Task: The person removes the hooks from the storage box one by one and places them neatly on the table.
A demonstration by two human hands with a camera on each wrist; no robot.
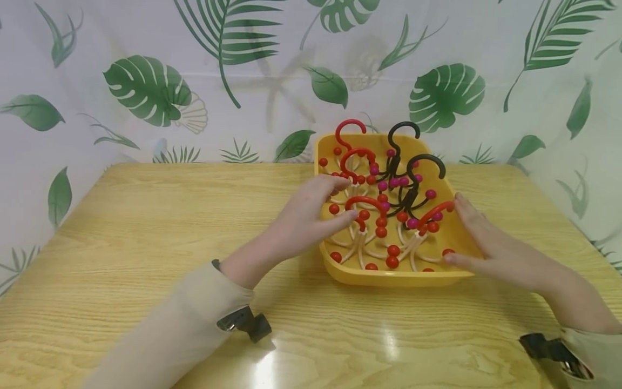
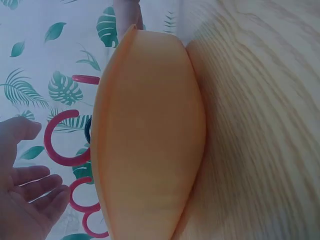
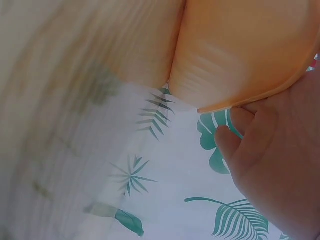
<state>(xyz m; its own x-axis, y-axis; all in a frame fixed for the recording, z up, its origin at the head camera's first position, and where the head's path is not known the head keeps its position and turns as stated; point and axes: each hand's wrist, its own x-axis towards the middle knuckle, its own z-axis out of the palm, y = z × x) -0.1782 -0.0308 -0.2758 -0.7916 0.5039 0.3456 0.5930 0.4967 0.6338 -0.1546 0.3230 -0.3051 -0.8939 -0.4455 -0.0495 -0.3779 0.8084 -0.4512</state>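
A leaf-print backdrop (image 1: 272, 124) hangs behind the yellow basin (image 1: 398, 279), and the wooden tabletop (image 1: 170, 227) lies beneath it. At the basin's right rim, the right hand (image 1: 507, 256) grasps the edge, thumb inside. Over its left rim, the left hand (image 1: 303, 216) has released, parted fingers near a hook. Inside the basin stand four red hooks (image 1: 364, 199), two black hooks (image 1: 411, 195) and small round beads (image 1: 393, 250).

Observed: plain beige left sleeve (image 1: 170, 329), matching right sleeve (image 1: 602, 354); black wrist mounts (image 1: 251, 324) by both cuffs, small shiny metallic parts (image 1: 227, 324).
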